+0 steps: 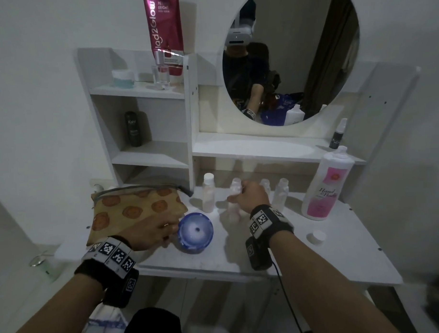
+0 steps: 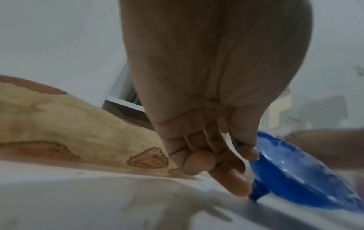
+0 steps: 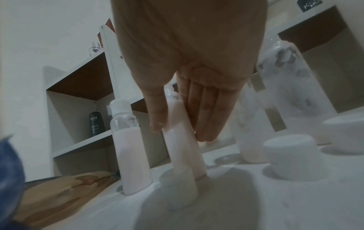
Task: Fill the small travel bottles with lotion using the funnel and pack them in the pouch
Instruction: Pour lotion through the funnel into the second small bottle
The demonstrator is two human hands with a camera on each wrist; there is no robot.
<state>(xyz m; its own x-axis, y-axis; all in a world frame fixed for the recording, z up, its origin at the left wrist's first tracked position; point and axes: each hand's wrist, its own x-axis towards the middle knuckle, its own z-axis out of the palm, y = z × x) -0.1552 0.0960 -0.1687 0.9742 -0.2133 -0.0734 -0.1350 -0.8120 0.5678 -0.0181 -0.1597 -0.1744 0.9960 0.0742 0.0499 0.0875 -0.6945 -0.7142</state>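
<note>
On the tabletop [image 1: 266, 249], the pouch [image 1: 130, 209] lies unpacked left of the funnel [image 1: 196, 232]. Right of the funnel, one capped bottle [image 1: 208, 194] looks filled; others await. Right hand [image 1: 252, 198] fingers grip an uncapped bottle [image 3: 181, 132]; left hand [image 1: 156, 233] fingers pinch the funnel's rim.

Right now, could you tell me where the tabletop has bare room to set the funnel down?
Free: the front of the table, between the right hand and the near edge, left of the loose white cap. Also the ledge under the mirror. Crowded: the back row of small bottles, the big lotion bottle, and the pouch beside the funnel.
</note>
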